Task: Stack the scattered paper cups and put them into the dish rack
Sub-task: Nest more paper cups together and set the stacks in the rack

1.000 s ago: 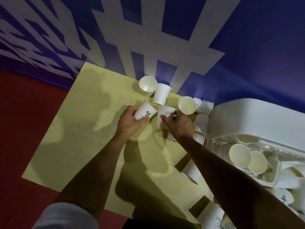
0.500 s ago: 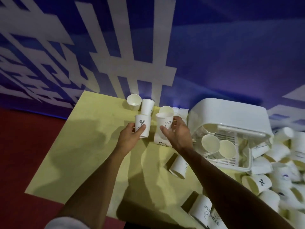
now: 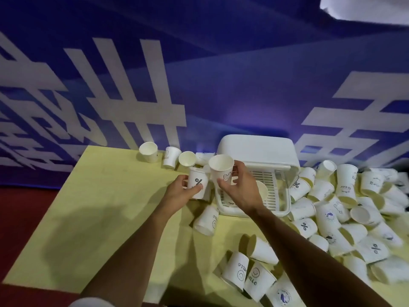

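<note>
- Worktop (image 3: 99,207): yellow board. Its left half carries only shadow, and loose cups spread across the far edge, the middle and the whole right side.
- Dish rack (image 3: 256,149): white, with a slatted basket and its lid tipped back, standing at the far edge right of centre. One cup mouth (image 3: 263,189) shows inside, just behind the right hand. How many more lie in there cannot be told, because the hand covers part of the basket.
- Right-hand heap (image 3: 345,209): dozens of white paper cups tumbled on their sides, from the rack's right wall to the worktop's right edge. None are nested, and this looks like the bulk of what is left.
- Near-edge cluster (image 3: 256,282): about four cups on their sides by the near edge, under the right forearm, all unstacked.
- Far-edge row (image 3: 170,157): three or four cups along the far edge left of the rack, mostly upright and each separate.
- Single cup (image 3: 207,220): on its side just in front of the rack's near-left corner.
- Right hand (image 3: 242,191): thumb and fingers wrap the bear-print cup (image 3: 221,169), which is lifted and tilted with its mouth toward the camera, over the rack's left end.
- Left hand (image 3: 179,193): fingers curl round the percent-mark cup (image 3: 197,182), held upright just left of the other cup and not yet nested with it.
- Progress, as a judgement: early. The first pair of this stack has yet to be joined, and nearly every cup is yet to be gathered.
</note>
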